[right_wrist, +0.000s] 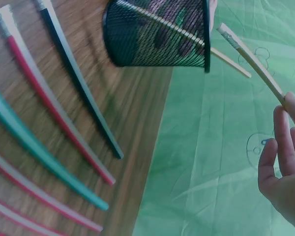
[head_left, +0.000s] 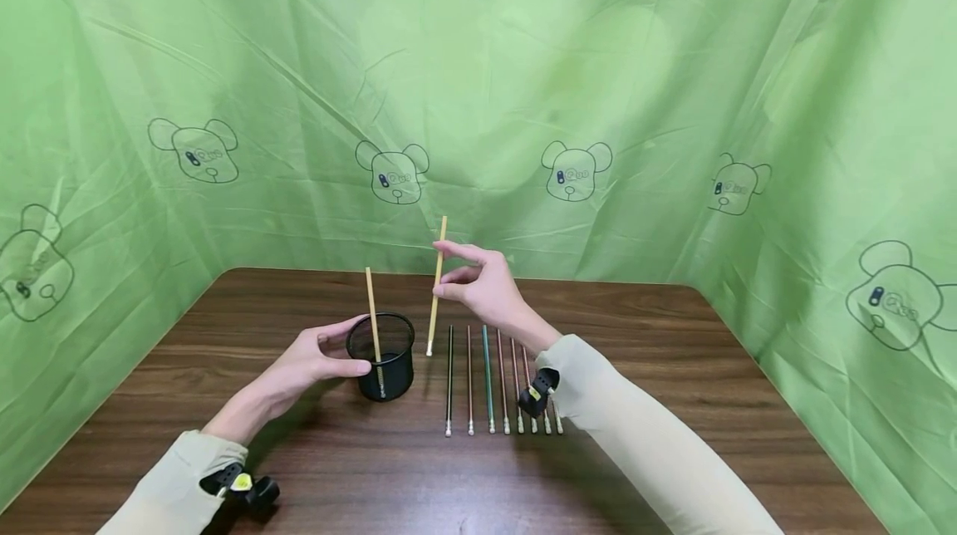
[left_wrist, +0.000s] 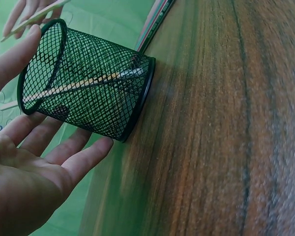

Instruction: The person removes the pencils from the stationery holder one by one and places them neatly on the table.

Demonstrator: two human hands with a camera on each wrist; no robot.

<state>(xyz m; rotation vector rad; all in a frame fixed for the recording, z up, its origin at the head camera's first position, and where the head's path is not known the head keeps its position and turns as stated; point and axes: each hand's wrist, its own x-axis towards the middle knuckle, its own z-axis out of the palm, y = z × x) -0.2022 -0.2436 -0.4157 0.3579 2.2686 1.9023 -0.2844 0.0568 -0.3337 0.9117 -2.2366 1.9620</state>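
Observation:
A black mesh pencil cup (head_left: 396, 375) stands upright on the table, left of the middle. My left hand (head_left: 299, 369) holds it from the left, thumb at the near side of the rim and fingers round the far side. Inside the cup leans one yellow pencil (head_left: 372, 311), its eraser end at the bottom, visible through the mesh (left_wrist: 98, 78). My right hand (head_left: 482, 282) pinches another yellow pencil (head_left: 434, 319) between thumb and fingers, eraser end down, in the air just right of the cup. In the right wrist view that pencil's white eraser (right_wrist: 222, 28) appears close to the cup rim.
To the right of the cup, several pencils lie side by side, including a black pencil (head_left: 449, 377) and a teal pencil (head_left: 488, 377), erasers toward me. My right sleeve (head_left: 620, 410) passes over some of them. Green cloth (head_left: 478, 86) hangs behind the wooden table (head_left: 344, 468).

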